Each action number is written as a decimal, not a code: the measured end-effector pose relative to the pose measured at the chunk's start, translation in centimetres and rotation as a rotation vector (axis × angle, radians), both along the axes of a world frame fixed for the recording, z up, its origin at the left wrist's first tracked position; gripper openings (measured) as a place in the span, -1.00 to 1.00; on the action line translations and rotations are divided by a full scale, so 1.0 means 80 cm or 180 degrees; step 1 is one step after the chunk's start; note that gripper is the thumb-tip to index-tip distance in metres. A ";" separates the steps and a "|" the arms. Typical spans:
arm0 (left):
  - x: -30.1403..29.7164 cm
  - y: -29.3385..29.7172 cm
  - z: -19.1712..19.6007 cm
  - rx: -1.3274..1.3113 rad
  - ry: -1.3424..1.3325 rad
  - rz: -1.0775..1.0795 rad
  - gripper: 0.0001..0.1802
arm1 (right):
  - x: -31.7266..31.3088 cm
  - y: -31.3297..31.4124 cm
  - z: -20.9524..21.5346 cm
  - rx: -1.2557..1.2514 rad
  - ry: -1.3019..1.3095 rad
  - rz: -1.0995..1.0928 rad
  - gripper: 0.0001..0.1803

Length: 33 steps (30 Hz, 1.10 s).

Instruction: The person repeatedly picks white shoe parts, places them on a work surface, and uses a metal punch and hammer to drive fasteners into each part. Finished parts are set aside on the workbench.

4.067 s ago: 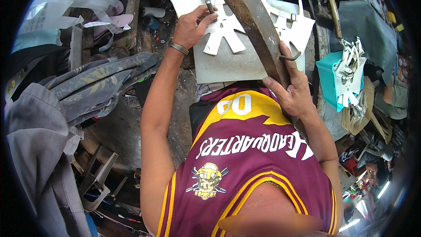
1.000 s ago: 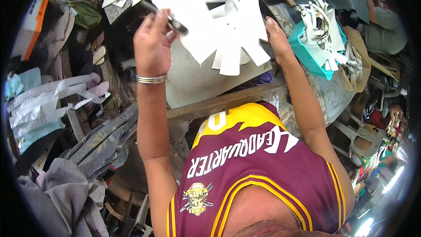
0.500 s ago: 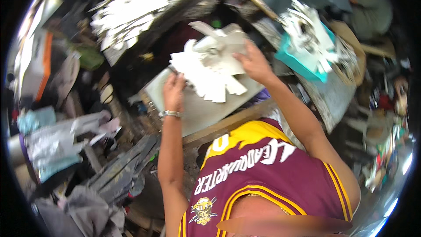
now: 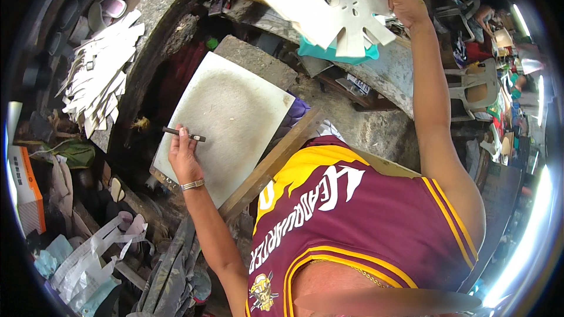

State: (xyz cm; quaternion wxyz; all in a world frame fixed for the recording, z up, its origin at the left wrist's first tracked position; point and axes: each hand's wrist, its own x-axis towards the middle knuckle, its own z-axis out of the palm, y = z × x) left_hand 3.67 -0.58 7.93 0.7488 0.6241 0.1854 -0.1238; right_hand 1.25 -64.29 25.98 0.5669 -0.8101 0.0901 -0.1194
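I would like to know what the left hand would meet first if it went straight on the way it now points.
Past the edge of the pale board and across a dark gap, the left hand would probably first meet the rough grey slab bearing white cut pieces, though depth is unclear.

Two hands point(image 4: 184, 159) point(image 4: 406, 7), one punch point(image 4: 198, 138), one pale board point(image 4: 229, 120), one teal bin point(image 4: 317, 51), many overlapping white cutouts point(image 4: 326, 12)

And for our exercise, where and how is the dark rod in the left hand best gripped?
Probably pinched around the middle of the dark rod, from the near side, as the left hand does: it is slim and straight, lies crosswise to that hand, and both ends stick out past the grip.
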 end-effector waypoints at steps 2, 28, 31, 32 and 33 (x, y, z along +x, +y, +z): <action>-0.001 -0.002 0.005 -0.0015 -0.0020 0.0002 -0.38 | 0.000 -0.054 -0.021 -0.0770 0.0445 -0.0609 -0.37; -0.124 0.049 0.092 0.0350 -0.0401 0.0773 -0.74 | 0.479 0.636 -0.094 -0.2165 -0.0711 0.1492 -0.35; -0.123 0.052 0.090 0.0313 -0.0346 0.0903 -0.72 | 0.501 0.666 -0.094 -0.2469 -0.0875 0.1602 -0.33; -0.122 0.053 0.089 0.0276 -0.0327 0.0918 -0.72 | 0.509 0.673 -0.093 -0.2618 -0.0827 0.1664 -0.31; -0.120 0.053 0.088 0.0247 -0.0320 0.0940 -0.72 | 0.515 0.679 -0.093 -0.2791 -0.0886 0.1741 -0.26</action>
